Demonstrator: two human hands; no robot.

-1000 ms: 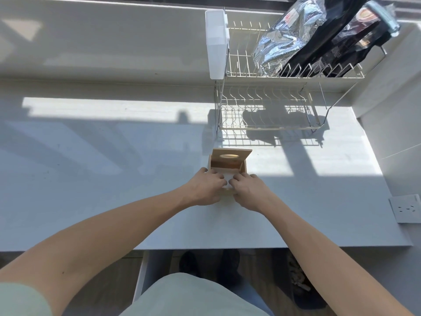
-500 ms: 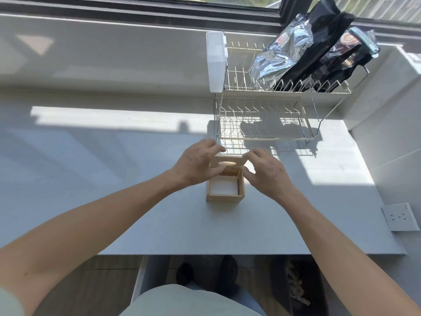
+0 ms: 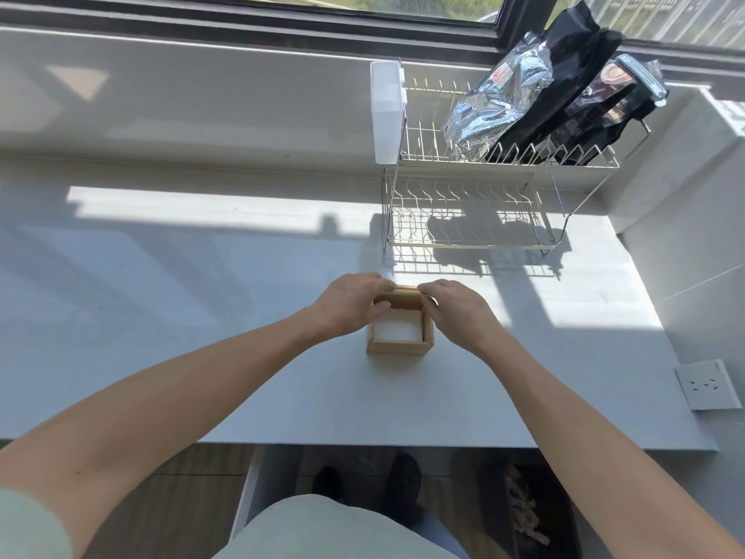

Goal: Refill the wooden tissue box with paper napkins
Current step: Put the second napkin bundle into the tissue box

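Note:
A small square wooden tissue box (image 3: 399,345) stands on the grey counter (image 3: 201,316) right in front of me. White paper napkins (image 3: 397,330) fill its inside. The hinged wooden lid (image 3: 405,293) stands tilted over the far edge. My left hand (image 3: 350,306) grips the lid's left end, thumb inside the box. My right hand (image 3: 453,306) grips the lid's right end, fingers curled over its top edge.
A two-tier wire dish rack (image 3: 471,203) stands just behind the box, with a white plastic holder (image 3: 386,110) on its left end and dark foil bags (image 3: 540,90) on top. A wall socket (image 3: 703,383) sits on the right wall. The counter's front edge (image 3: 403,443) is near me.
Both hands went from the near side of the box up to the lid. Since then the lid has tipped forward over the box. The view shifted upward.

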